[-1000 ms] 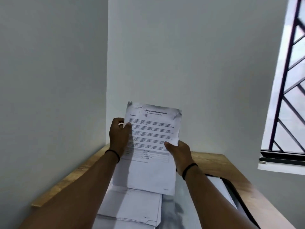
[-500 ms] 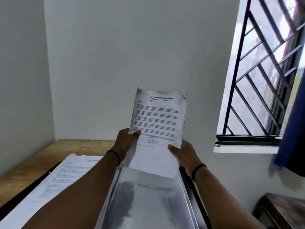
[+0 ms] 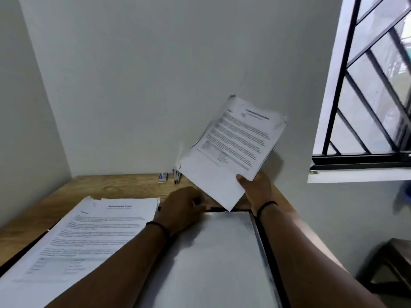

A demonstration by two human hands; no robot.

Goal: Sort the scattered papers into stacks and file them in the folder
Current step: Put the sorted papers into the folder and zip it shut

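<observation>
At centre right of the frame, the right hand holds a sheaf of papers up in front of the wall, tilted so its top leans toward the window. Thumb lies on the printed face near the lower right edge; the other fingers are behind the sheets, out of sight. Top corners of the sheaf look creased or torn. Print too blurred to read.

Centre of frame: the left hand is down at the far edge of the folder, fingers curled. A small pale blur sits at the fingertips; cannot tell whether they grip the folder's clear sleeve, its edge, or nothing. Dark band on each wrist.

The folder lies open on the wooden desk, lower centre, its glossy sleeve catching glare; dark cover shows along the right side, near end cut off by the bottom of the frame. Lower left: a stack of papers lies beside it, partly covered by the left forearm and cut off at the frame corner.

By the wall, centre: a small box and some pens, partly hidden behind the raised sheaf. Lower right: a dark stool or bench, cut off.
</observation>
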